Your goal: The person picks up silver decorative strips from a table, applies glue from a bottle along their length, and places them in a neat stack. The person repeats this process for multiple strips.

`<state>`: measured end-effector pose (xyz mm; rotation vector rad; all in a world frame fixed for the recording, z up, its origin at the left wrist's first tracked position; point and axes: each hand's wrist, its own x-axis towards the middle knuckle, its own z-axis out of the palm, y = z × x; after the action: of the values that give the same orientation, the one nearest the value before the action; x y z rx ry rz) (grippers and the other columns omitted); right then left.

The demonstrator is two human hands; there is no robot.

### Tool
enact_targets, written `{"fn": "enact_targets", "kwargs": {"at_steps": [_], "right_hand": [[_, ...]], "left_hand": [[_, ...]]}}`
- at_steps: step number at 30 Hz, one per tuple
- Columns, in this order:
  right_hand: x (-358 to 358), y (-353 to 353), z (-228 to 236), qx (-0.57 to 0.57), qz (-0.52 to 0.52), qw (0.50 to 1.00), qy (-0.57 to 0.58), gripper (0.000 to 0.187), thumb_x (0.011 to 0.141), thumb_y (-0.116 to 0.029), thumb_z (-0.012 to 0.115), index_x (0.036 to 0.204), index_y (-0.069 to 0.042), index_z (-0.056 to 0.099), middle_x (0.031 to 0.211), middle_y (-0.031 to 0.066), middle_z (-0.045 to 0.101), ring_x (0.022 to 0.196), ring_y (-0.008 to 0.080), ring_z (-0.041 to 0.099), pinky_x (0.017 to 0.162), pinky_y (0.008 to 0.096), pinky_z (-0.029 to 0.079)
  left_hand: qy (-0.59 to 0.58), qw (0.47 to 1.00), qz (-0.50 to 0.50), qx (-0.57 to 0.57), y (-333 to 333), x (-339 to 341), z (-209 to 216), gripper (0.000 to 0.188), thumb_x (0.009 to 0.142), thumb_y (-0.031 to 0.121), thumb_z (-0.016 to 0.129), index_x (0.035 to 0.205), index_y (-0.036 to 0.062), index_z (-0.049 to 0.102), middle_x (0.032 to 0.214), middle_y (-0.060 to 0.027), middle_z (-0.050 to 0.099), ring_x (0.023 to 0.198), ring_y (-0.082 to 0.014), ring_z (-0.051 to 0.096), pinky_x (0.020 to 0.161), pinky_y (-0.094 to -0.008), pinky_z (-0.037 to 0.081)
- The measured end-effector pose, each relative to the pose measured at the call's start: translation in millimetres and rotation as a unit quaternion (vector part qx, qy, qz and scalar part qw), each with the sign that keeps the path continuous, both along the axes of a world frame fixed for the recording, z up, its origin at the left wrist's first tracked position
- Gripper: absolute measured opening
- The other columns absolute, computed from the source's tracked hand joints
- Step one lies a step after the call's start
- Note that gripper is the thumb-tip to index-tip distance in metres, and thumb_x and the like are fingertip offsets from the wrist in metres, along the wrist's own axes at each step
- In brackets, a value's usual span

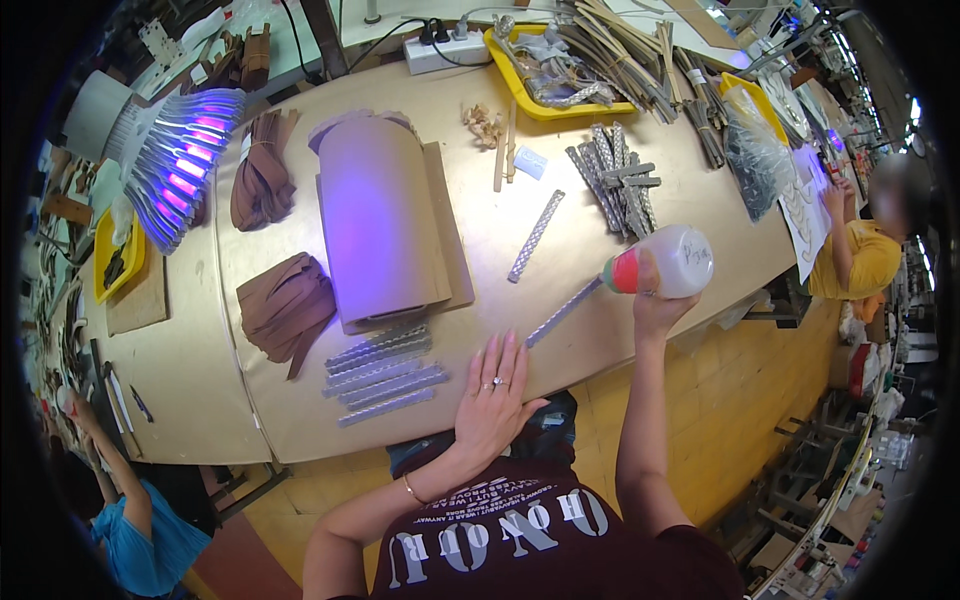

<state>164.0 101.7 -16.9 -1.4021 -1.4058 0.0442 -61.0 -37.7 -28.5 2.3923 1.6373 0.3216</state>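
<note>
My right hand [655, 305] is wrapped round a white squeeze bottle [688, 258] with a red and green neck, tilted so its neck points left. Its tip meets or hovers at the far end of a narrow silvery patterned strip [562, 313] that lies aslant on the table. Flat near the table's front edge, my left hand [490, 405] has its fingers stretched out, fingertips beside the strip's near end. To its left lie several similar strips [385, 375] in rows. Farther back are a single strip [537, 236] and a heap of strips [618, 180].
A brown curved cardboard form [375, 215] stands left of centre, beside brown strap bundles [287, 308]. A finned lamp [175, 150] glows purple at the upper left. A yellow tray [560, 110] and a power strip [447, 52] sit at the back. People work at left and right.
</note>
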Motion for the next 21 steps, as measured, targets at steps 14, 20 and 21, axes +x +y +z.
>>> {"fn": "enact_targets", "kwargs": {"at_steps": [14,20,21], "right_hand": [[61.2,-9.3,-18.0,0.008,0.289,0.624,0.726,0.063,0.083,-0.058,0.057,0.107,0.001,0.054,0.086,0.0146,0.058,0.067,0.0234,0.056,0.054,0.0326,0.049],[71.6,-4.3,-31.4,0.036,0.118,0.652,0.748,0.064,0.082,-0.057,0.061,0.111,0.000,0.056,0.094,0.0142,0.064,0.076,0.0270,0.062,0.058,0.0361,0.054],[74.0,-5.7,-31.0,0.024,0.138,0.647,0.750,0.063,0.082,-0.057,0.061,0.113,-0.002,0.056,0.097,0.0135,0.065,0.079,0.0279,0.063,0.060,0.0367,0.055]], "left_hand": [[-0.161,0.985,0.037,0.046,42.8,11.3,18.8,0.044,0.082,0.026,0.070,0.116,-0.0007,0.059,0.128,-0.0181,0.051,0.117,-0.0341,0.049,0.098,-0.0469,0.037],[-0.092,0.987,-0.049,0.126,47.1,10.8,13.5,0.024,0.081,0.018,0.068,0.098,0.0009,0.065,0.113,-0.0136,0.060,0.108,-0.0279,0.056,0.092,-0.0402,0.042],[-0.090,0.987,-0.054,0.118,35.9,5.8,13.7,0.025,0.080,0.018,0.068,0.097,0.0004,0.064,0.112,-0.0124,0.060,0.108,-0.0265,0.056,0.092,-0.0389,0.042]]}}
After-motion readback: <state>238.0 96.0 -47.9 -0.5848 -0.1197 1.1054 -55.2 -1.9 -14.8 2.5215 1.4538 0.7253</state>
